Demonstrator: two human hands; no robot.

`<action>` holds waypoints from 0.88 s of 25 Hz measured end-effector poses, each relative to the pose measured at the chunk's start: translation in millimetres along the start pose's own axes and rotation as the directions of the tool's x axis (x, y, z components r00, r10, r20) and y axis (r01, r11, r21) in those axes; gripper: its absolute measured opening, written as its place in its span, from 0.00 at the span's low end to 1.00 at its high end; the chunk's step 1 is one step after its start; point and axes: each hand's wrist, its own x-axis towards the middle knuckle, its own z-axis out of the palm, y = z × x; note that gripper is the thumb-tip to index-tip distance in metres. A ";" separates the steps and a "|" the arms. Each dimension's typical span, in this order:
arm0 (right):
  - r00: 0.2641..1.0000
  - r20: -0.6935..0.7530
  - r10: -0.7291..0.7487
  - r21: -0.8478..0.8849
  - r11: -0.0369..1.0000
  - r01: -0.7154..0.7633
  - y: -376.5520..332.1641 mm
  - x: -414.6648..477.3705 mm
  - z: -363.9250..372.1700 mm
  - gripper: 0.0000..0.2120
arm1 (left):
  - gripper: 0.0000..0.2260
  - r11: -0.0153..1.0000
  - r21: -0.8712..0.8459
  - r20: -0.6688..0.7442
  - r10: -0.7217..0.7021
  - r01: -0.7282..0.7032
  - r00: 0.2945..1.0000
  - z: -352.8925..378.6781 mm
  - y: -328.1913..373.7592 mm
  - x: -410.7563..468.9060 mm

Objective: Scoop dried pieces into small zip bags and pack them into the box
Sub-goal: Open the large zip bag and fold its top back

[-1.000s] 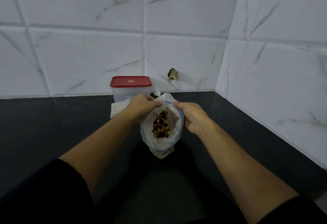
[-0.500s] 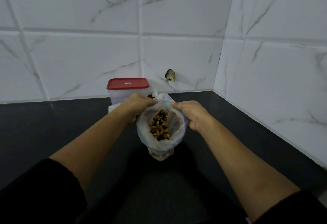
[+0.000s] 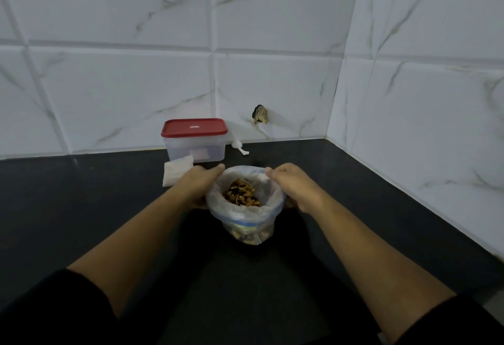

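On the dark surface (image 3: pixel 81 208), centre: bag (image 3: pixel 245 224) of dried pieces (image 3: pixel 241 196) stands upright. Its rolled-down rim is held by left hand (image 3: pixel 200 185) and right hand (image 3: pixel 290 186), each grip curled over it, evidently spreading the mouth for scooping. Behind lie the box (image 3: pixel 195 140), lid on, small zip bags (image 3: pixel 177 171) and scoop (image 3: pixel 240 148).

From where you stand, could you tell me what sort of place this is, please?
Most likely a home kitchen corner: a dark countertop, marble-look wall tiles meeting at a corner, and a red-lidded plastic box behind a bag of dried pieces.
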 end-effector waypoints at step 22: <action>0.961 0.277 0.012 0.397 0.909 -0.126 6.3 -85.5 -0.5 0.10 | 0.09 0.986 -0.166 0.256 0.065 -0.022 0.964 -2.2 -10.1 -96.5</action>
